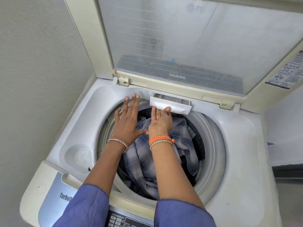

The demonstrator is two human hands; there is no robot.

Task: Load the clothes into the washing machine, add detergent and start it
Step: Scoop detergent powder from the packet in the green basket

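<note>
Right hand fingertips hooked on detergent drawer lip; left hand flat beside drawer. Light, stiff plastic; pull from lip.

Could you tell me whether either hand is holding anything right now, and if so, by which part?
The right hand holds the detergent drawer by its front lip. The left hand lies flat on the tub rim, gripping nothing.

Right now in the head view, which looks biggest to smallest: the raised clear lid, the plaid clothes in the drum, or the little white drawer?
1. Raised clear lid
2. Blue-grey plaid clothes
3. Small white drawer, clearly smallest
</note>
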